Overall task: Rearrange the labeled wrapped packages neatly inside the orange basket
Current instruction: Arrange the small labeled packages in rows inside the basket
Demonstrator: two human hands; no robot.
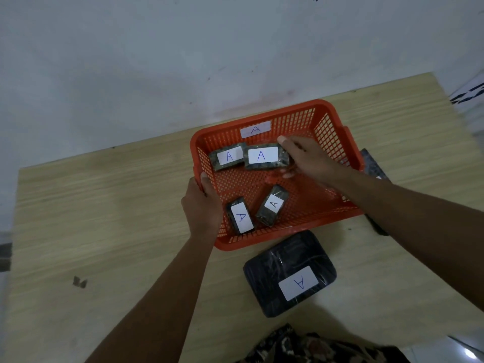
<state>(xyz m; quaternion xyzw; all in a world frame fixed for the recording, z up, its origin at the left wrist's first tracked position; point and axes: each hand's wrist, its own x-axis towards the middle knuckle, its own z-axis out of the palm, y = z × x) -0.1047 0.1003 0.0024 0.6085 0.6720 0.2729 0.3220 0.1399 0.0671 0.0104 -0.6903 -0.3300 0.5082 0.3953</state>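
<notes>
An orange basket (332, 127) with an "A" label on its far wall stands on the wooden table. Inside lie several small dark wrapped packages with white "A" labels: two side by side at the back (228, 156) (263, 156), two near the front (240, 216) (272, 205). My right hand (309, 158) reaches into the basket and grips the right end of the back-right package. My left hand (203, 205) clasps the basket's left rim. A larger dark wrapped package (289, 273) labeled "A" lies on the table in front of the basket.
Another dark wrapped item (373, 166) sticks out from behind the basket's right side, partly hidden by my right arm. A pale wall rises just beyond the table's far edge. A small dark mark (80, 282) sits on the table at the left.
</notes>
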